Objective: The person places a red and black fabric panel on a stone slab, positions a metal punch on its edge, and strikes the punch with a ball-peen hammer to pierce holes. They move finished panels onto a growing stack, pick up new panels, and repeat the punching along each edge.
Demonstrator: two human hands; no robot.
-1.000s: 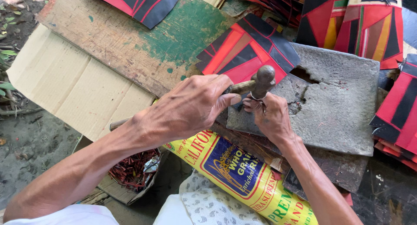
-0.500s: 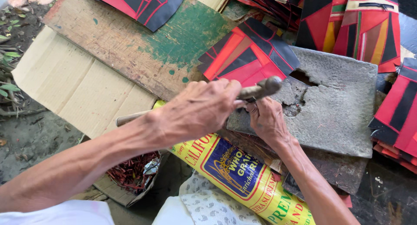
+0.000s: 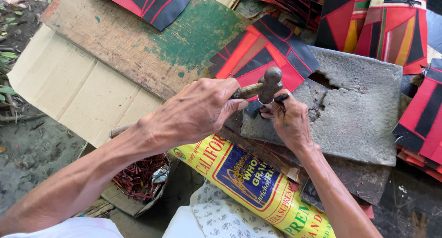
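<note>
- Brown cardboard sheet [image 3: 69,88] flat on the ground at far left, partly under a worn wooden board [image 3: 138,40] smeared with green paint.
- Small open box [image 3: 133,187] low down beside the left forearm, filled with thin red strips.
- Left hand [image 3: 195,111] closed in a fist around the wooden handle of a small hammer [image 3: 264,87], butt end of the handle poking out behind the wrist.
- Rounded metal hammer head raised just above the right fingertips, over the near edge of a grey stone slab [image 3: 354,109].
- Right hand [image 3: 287,120] resting on the slab just beside the left, fingertips pinched on something small and dark under the hammer head; too small to tell what.
- Red-and-black stitched panel [image 3: 264,51] lying partly on the slab, right behind the hammer head, its lower corner reaching down to the right fingers.
- Yellow printed sack [image 3: 248,183] draped below both wrists, running diagonally toward the bottom edge.
- More red, black and yellow panels [image 3: 382,22] stacked along the top right and down the right edge.
- Slab cracked and holed near its middle.
</note>
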